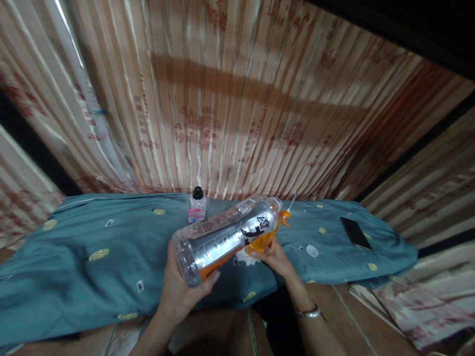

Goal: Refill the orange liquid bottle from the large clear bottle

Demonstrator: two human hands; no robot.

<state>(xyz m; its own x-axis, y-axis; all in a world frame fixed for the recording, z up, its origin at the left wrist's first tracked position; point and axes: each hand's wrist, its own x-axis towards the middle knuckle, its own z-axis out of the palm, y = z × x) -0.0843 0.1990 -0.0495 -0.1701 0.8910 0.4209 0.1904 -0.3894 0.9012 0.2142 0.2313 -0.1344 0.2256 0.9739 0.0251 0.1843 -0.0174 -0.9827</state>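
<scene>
A large clear plastic bottle (226,240) with a silver and orange label is tilted across the middle, its base at the left and its neck at the upper right. My left hand (181,287) is wrapped round its base end. Beside the bottle's neck end, my right hand (273,257) holds a smaller orange object (261,242), partly hidden behind the large bottle. An orange spout-like part (285,217) shows by the neck. Something white and crumpled (247,257) lies under my right hand.
A small bottle with a black cap (197,205) stands behind the large bottle. A black phone (355,233) and a white round thing (312,251) lie on the green cloth (122,247) to the right. Curtains hang behind.
</scene>
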